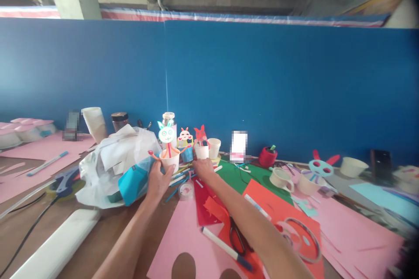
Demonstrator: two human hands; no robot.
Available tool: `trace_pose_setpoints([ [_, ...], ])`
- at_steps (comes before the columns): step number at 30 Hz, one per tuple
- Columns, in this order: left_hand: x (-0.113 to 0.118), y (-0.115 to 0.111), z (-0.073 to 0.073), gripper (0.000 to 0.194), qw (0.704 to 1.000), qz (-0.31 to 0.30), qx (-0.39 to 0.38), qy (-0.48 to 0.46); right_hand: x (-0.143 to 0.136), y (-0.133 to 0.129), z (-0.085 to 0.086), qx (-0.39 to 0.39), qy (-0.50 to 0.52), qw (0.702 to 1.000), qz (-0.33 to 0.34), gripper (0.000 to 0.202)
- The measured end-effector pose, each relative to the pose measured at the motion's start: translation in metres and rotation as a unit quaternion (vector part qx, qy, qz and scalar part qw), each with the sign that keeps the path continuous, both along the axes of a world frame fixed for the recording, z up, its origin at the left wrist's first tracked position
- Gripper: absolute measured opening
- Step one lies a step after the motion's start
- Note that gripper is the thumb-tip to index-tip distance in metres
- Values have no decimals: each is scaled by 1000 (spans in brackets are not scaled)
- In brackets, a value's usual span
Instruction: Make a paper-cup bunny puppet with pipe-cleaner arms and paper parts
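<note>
My left hand (160, 178) grips a white paper cup (170, 161), thumb along its near side. Out of the cup rises a paper rabbit figure (166, 134) with a pale face, teal ears and orange arms. My right hand (203, 169) reaches down beside several thin coloured sticks or pens (179, 176), its fingers curled and mostly hidden; what is in them, if anything, I cannot make out. Just behind it stands another white cup (201, 152) with a red rabbit figure (200, 133). A blue cup (187, 154) with a white-faced figure is between the two hands.
A stuffed plastic bag (114, 165) lies left of my left hand. Below my arms are pink paper (173, 235), black-handled scissors (236, 237), a marker (225, 248) and a tape roll (186, 190). Orange paper (278, 209) and a mug (281, 179) lie right. A blue partition (262, 78) borders the back.
</note>
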State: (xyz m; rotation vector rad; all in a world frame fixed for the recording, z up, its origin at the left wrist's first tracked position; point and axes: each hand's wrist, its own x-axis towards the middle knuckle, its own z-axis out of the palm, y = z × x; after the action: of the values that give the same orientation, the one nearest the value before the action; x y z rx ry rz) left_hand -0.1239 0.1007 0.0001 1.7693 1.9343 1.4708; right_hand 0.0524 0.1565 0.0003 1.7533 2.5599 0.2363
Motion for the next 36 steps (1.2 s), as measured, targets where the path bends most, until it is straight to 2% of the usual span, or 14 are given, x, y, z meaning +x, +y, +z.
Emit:
trace_pose_setpoints([
  [5,1,-1,3,34,1000,7,-10,-9,3,1,-5,30,4,1000,5,27],
  [8,2,-3,7,34,1000,13,-12,-15,7,-3,-8,63,14,998,24,21],
  [11,2,-4,8,34,1000,12,-14,-18,13,-9,-11,87,20,995,51,26],
  [21,6,5,-5,34,999,-23,-39,-1,45,-16,-17,132,24,977,165,26],
  [28,15,17,-9,39,997,-35,-62,9,63,-37,-5,181,55,963,192,23],
  [33,18,29,-13,38,997,-39,-70,24,82,-67,10,218,91,957,168,24],
  [36,21,34,-17,34,996,-41,-77,28,95,-90,16,248,159,943,152,24],
])
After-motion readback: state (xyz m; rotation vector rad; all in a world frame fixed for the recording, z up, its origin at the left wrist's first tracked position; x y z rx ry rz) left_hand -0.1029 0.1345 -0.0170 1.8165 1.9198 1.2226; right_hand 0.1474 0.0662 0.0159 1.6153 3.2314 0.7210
